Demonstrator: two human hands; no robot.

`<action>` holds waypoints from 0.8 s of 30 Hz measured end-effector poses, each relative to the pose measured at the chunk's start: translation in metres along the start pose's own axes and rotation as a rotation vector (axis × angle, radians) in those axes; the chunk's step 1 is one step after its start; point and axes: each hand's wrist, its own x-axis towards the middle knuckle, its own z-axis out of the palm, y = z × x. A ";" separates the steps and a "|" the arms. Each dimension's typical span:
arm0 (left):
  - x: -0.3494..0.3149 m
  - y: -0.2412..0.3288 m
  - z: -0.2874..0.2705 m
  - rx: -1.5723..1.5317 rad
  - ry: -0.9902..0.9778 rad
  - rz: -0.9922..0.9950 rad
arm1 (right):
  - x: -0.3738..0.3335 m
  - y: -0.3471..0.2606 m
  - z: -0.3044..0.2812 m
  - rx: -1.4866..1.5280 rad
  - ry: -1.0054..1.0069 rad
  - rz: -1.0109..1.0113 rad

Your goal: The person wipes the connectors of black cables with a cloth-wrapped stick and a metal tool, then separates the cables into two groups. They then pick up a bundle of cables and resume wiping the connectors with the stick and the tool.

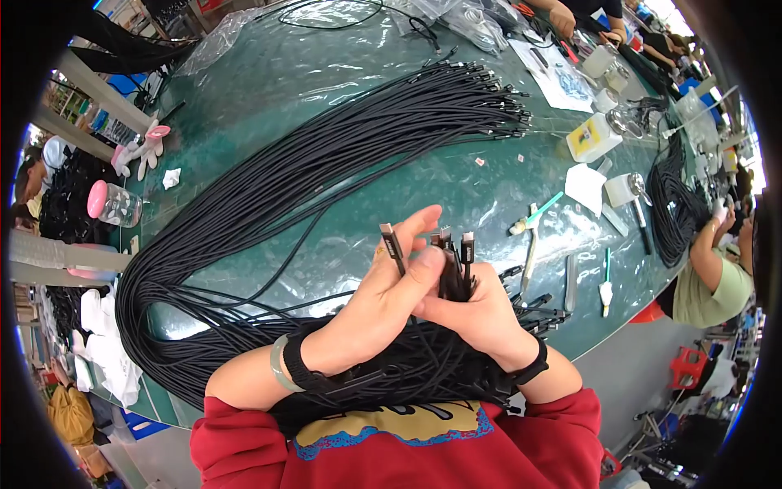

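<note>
My left hand [391, 289] is closed, with a black cable's connector [392, 244] sticking up between thumb and fingers. Touching it, my right hand [481, 318] is wrapped round several black cable ends, and one connector [467, 247] with a metal tip stands up from the grip. Other tips [441, 238] show between the two hands; their lower parts are hidden by my fingers. A thick bundle of black cables [269, 175] loops over the green table beyond and to the left of my hands. More cables [366, 354] pass under my forearms.
Bottles [593, 140], a brush with a green handle [544, 210] and a white paper [584, 189] lie to the right. A pink-lidded jar [122, 207] and a glove [151, 151] are at the left. A co-worker [717, 269] sits at the right; another person's hand [562, 18] shows at the far side.
</note>
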 end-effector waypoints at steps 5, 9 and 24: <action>-0.003 0.019 -0.012 -0.180 0.001 0.038 | -0.002 -0.007 -0.010 0.322 -0.130 0.186; -0.005 0.031 -0.008 -0.231 0.038 0.007 | -0.002 -0.006 -0.010 0.309 -0.172 0.182; -0.003 0.026 -0.008 -0.233 0.052 -0.104 | -0.002 -0.008 -0.007 0.331 -0.130 0.167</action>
